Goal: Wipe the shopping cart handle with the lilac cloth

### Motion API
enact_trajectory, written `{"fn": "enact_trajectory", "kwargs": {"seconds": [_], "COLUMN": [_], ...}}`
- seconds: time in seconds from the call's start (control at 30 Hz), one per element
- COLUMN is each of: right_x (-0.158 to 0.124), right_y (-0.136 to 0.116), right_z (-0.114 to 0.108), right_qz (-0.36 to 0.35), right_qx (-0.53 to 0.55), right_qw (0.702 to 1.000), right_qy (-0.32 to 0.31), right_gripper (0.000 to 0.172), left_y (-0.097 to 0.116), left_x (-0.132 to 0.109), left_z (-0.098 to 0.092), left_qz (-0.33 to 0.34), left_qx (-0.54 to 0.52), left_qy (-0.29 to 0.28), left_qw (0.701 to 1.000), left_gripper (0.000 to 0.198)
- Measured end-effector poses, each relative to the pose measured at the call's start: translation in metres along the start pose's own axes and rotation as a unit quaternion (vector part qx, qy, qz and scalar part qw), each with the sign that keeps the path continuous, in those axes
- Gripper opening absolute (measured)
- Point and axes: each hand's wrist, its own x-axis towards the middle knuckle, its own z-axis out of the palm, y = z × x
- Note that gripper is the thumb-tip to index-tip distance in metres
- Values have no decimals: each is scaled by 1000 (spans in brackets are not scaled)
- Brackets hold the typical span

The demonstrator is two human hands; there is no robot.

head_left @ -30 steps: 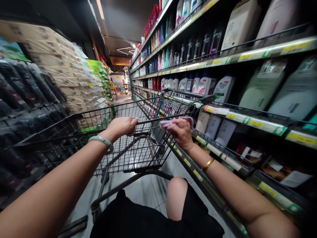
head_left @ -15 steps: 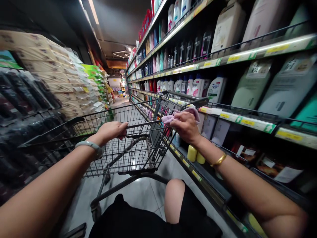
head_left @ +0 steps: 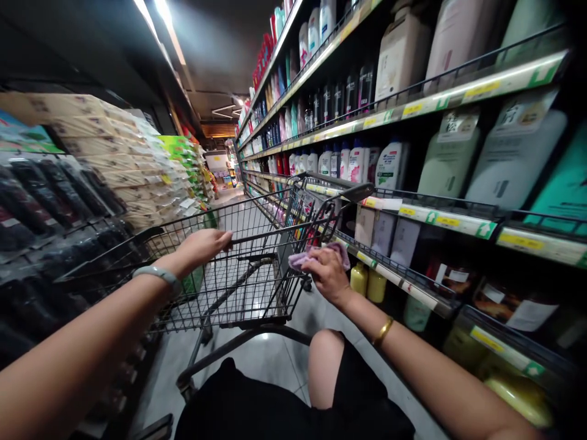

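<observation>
A black wire shopping cart [head_left: 238, 287] stands in front of me in a store aisle. My left hand [head_left: 202, 244], with a pale bangle on the wrist, rests closed over the cart's top rail. My right hand [head_left: 328, 272], with a gold bangle on the wrist, grips a crumpled pink cloth [head_left: 312, 256] and presses it against the right side of the cart's wire basket, below the top rail. The cart basket looks empty.
Shelves of shampoo and detergent bottles [head_left: 389, 165] run along the right, close to the cart. Stacked packs of paper goods [head_left: 114, 165] and dark packets [head_left: 50, 201] line the left. The tiled aisle floor [head_left: 270, 354] stretches ahead between them. My knee [head_left: 323, 360] shows below.
My right hand with the pink cloth has dropped from the cart's top rail down onto the side mesh. My left hand stays on the rail. The view has shifted slightly forward.
</observation>
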Motion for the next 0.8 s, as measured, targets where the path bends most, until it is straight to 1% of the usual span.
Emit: {"fn": "enact_trajectory", "kwargs": {"seconds": [0.07, 0.17, 0.23, 0.27, 0.3, 0.37, 0.4, 0.47, 0.5, 0.53, 0.57, 0.6, 0.67, 0.7, 0.77, 0.8], "right_x": [10, 48, 61, 58, 48, 12, -10, -47, -58, -63, -61, -53, -26, -12, 7, 8], "right_y": [3, 11, 10, 6, 1, -11, -17, -27, -30, -32, -34, -34, -34, -33, -35, -39], "right_z": [-8, -23, -17, -9, 2, 29, 42, 60, 63, 63, 59, 53, 37, 31, 25, 27], "right_qz": [23, 93, 133, 144, 148, 122, 98, 35, 21, 15, 19, 31, 60, 77, 95, 97], "right_qx": [-5, -34, -56, -69, -81, -95, -93, -56, -47, -43, -48, -58, -83, -92, -100, -100], "right_qw": [999, 992, 986, 984, 984, 988, 991, 997, 997, 997, 997, 997, 994, 992, 990, 990], "right_qy": [32, 81, 83, 74, 59, 21, 3, -43, -54, -61, -58, -50, -31, -32, -27, -31], "right_gripper": [23, 22, 20, 21, 22, 29, 30, 30, 30, 31, 32, 31, 28, 27, 25, 25], "left_y": [25, 79, 118, 135, 150, 170, 174, 175, 172, 169, 165, 162, 156, 154, 151, 150], "left_x": [7, 24, 34, 38, 39, 38, 36, 30, 27, 25, 22, 21, 18, 16, 13, 11], "left_z": [1, 15, 29, 37, 45, 57, 61, 66, 67, 67, 66, 66, 65, 65, 65, 64], "left_qz": [2, 26, 52, 60, 70, 73, 73, 71, 71, 73, 77, 82, 95, 100, 101, 100], "left_qx": [18, 29, 28, 26, 23, 29, 34, 43, 49, 56, 63, 70, 80, 81, 79, 77], "left_qy": [-31, -54, -64, -70, -79, -79, -73, -53, -44, -36, -28, -19, -3, 3, 13, 15], "left_qw": [999, 998, 996, 995, 994, 994, 994, 995, 995, 995, 995, 994, 992, 992, 992, 992], "left_gripper": [59, 67, 68, 69, 72, 77, 78, 80, 81, 82, 84, 85, 87, 88, 89, 90]}}
